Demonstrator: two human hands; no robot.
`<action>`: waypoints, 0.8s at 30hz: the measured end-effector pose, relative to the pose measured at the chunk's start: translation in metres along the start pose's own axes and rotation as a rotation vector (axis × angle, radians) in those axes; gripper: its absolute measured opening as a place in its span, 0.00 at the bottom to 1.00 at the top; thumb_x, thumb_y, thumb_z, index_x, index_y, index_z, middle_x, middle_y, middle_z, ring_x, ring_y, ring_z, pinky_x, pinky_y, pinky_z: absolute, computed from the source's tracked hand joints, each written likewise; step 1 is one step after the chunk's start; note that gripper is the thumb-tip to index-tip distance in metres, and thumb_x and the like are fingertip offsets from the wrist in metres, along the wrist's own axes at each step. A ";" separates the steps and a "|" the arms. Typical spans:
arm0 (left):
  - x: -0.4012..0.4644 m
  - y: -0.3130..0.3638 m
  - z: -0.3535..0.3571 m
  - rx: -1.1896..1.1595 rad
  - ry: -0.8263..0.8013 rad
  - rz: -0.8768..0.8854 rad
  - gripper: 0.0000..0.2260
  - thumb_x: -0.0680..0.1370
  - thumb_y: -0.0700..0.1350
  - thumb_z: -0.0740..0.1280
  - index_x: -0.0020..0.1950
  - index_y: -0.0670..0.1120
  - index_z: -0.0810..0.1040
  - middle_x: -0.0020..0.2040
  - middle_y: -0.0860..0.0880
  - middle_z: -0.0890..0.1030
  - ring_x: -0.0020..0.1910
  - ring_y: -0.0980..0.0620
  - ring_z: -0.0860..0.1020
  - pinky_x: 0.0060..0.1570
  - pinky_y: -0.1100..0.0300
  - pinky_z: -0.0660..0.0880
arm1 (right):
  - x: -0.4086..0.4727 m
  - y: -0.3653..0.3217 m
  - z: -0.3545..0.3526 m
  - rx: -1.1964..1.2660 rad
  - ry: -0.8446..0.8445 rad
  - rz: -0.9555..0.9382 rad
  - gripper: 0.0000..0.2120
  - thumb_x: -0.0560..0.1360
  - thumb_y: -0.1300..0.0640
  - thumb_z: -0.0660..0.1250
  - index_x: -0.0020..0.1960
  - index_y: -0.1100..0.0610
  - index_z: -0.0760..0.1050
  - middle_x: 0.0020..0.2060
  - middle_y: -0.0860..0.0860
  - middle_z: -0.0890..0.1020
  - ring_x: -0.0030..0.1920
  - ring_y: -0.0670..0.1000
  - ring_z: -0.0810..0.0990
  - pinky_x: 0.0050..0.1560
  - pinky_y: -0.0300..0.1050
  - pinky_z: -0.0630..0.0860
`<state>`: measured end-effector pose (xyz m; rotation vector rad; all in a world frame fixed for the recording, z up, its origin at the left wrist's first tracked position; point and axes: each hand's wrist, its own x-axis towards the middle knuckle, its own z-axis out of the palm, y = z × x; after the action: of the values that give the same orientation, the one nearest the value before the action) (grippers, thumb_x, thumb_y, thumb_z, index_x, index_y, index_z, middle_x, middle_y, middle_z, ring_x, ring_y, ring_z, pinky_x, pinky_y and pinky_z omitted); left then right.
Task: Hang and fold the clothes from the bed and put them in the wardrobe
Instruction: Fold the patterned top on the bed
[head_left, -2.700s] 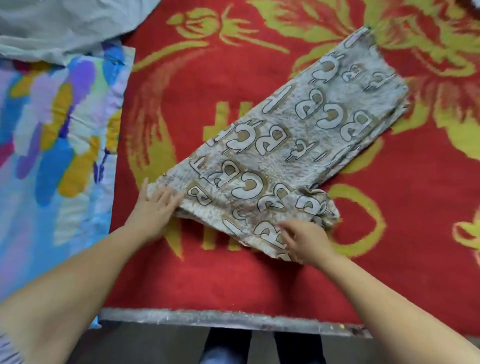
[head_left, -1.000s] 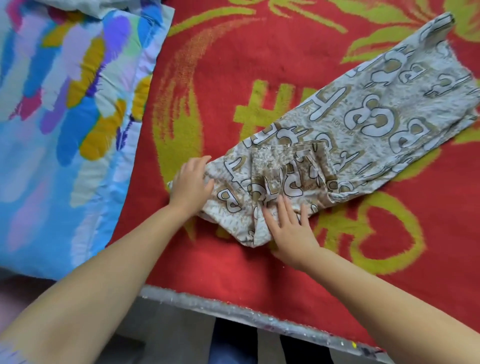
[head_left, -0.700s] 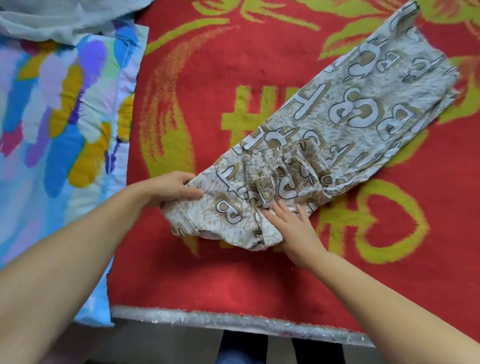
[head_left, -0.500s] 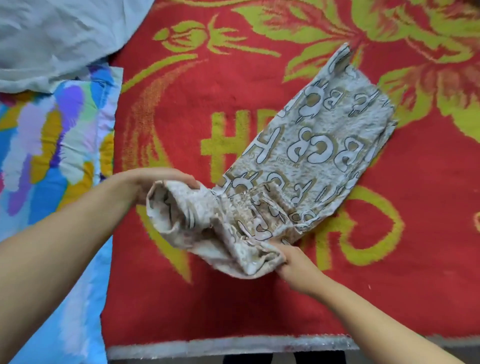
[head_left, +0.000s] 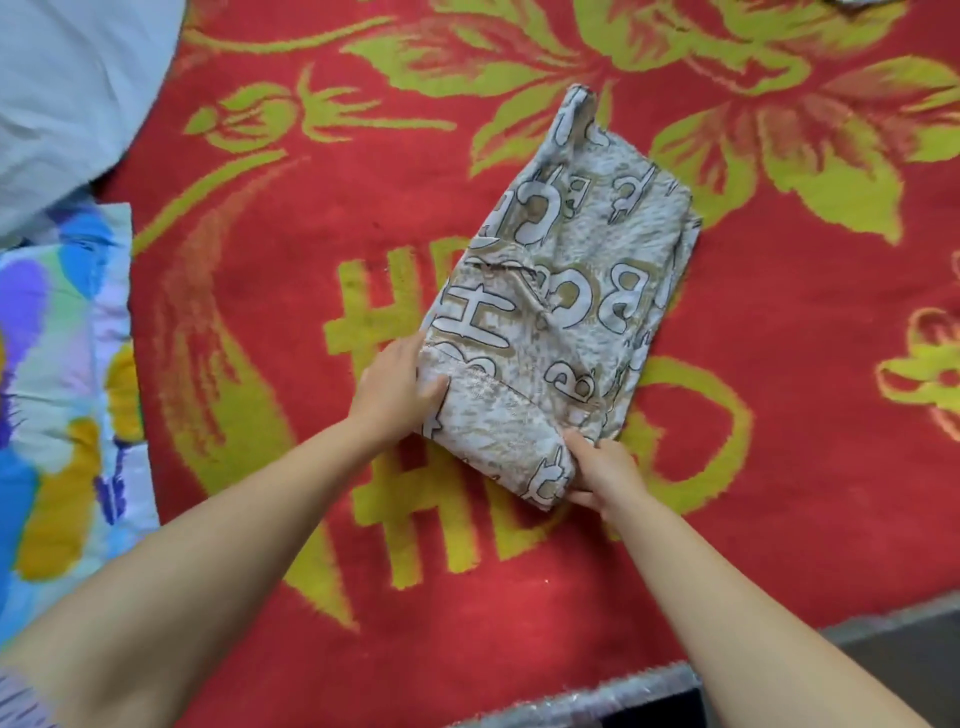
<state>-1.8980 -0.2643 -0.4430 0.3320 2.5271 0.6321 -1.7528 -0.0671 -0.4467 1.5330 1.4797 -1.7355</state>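
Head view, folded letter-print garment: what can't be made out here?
- Garment type: the letter-print garment is folded over itself, so its inner layers and shape are hidden.
- Left hand: fingertips tucked under the fabric edge, unseen.
- Right hand: fingers partly under the near corner.
- Grey cloth and multicoloured quilt: cut off by the left frame edge.
- Wardrobe: not in view.

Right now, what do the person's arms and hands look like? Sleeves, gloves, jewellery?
Both forearms are bare to past the elbow. The left hand and right hand have no gloves, rings or watch visible. A sliver of striped sleeve shows at the left upper arm.
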 end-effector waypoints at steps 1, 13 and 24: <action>-0.002 -0.009 0.000 -0.071 -0.013 -0.076 0.23 0.78 0.52 0.66 0.69 0.45 0.67 0.64 0.45 0.73 0.64 0.45 0.71 0.60 0.50 0.70 | -0.003 0.003 -0.001 -0.054 0.008 -0.014 0.15 0.78 0.47 0.65 0.57 0.57 0.74 0.48 0.52 0.82 0.46 0.51 0.82 0.37 0.45 0.80; -0.092 -0.005 0.049 -0.700 -0.648 -0.368 0.05 0.77 0.39 0.68 0.52 0.41 0.81 0.44 0.46 0.83 0.39 0.53 0.80 0.41 0.61 0.76 | -0.019 -0.009 -0.084 -0.934 0.080 -0.224 0.10 0.76 0.57 0.64 0.38 0.61 0.75 0.39 0.59 0.80 0.42 0.56 0.77 0.39 0.46 0.66; -0.155 -0.003 0.094 0.441 0.052 0.627 0.35 0.70 0.58 0.65 0.74 0.44 0.62 0.72 0.40 0.65 0.71 0.41 0.64 0.69 0.40 0.62 | -0.058 0.083 -0.104 -1.571 -0.051 -1.127 0.42 0.65 0.47 0.74 0.75 0.54 0.62 0.72 0.57 0.67 0.72 0.60 0.66 0.67 0.62 0.67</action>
<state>-1.7184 -0.2859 -0.4517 1.3098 2.5835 0.2834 -1.6171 -0.0261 -0.4156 -0.2438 2.7303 -0.2926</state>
